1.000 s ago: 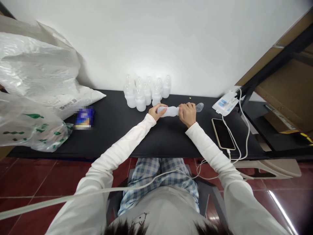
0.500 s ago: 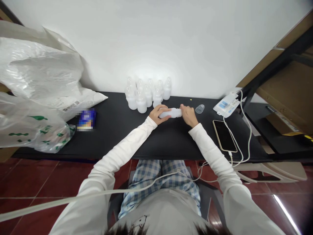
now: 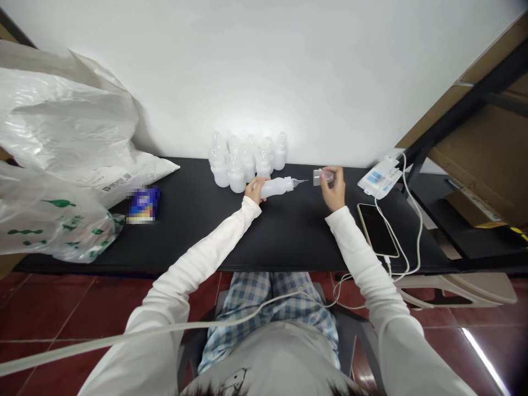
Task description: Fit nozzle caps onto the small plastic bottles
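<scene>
Head view. Left hand [image 3: 254,190]: fingers wrapped around the base end of a white bottle [image 3: 277,187], which is held sideways above the bench [image 3: 206,231], its thin pointed nozzle [image 3: 300,181] directed right. Right hand [image 3: 335,188]: fingers pinching a clear cap [image 3: 322,177] just beyond the nozzle tip — cap and tip apart, roughly in line. Cluster of capped bottles [image 3: 236,179] upright at the back of the bench near the wall [image 3: 330,82], just beyond the left hand. To the right of the right hand: phone [image 3: 377,230] lying flat, cable [image 3: 386,259] plugged into its near end; white-and-blue packet [image 3: 379,177] behind it. Far left — plastic bags [image 3: 61,121] and a blurred blue packet [image 3: 143,204].
</scene>
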Demonstrator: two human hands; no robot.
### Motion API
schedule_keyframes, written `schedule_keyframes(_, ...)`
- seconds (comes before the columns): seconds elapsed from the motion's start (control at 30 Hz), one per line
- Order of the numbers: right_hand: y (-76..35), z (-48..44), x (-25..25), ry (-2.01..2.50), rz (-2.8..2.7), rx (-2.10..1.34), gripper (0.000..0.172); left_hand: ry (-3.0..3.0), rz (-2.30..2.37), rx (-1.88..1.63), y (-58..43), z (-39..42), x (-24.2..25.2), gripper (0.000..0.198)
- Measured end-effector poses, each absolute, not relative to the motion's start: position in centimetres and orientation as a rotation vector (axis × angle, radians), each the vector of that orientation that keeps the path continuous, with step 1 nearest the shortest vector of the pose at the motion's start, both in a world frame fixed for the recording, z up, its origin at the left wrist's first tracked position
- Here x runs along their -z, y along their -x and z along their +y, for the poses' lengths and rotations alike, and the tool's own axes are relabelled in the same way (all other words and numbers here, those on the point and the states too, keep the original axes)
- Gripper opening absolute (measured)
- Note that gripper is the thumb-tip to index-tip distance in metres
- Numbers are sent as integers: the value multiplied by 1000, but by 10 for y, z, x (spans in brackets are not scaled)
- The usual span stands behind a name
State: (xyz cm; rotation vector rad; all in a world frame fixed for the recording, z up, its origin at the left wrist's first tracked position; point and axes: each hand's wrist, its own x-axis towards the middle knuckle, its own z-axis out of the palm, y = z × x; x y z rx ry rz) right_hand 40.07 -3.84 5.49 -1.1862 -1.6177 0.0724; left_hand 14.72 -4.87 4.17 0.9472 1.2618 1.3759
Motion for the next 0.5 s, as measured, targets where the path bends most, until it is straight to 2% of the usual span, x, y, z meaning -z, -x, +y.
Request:
schedule_keyframes(0.27,-359,-47,-32,895,-1946,-92,31,-1051,1236,-1216,-143,-42,-32,48)
schedule_keyframes(0.5,-354,-41,-24,1200,-2161,-193,27,-1044,1258,-974,-143,-31,-19,65)
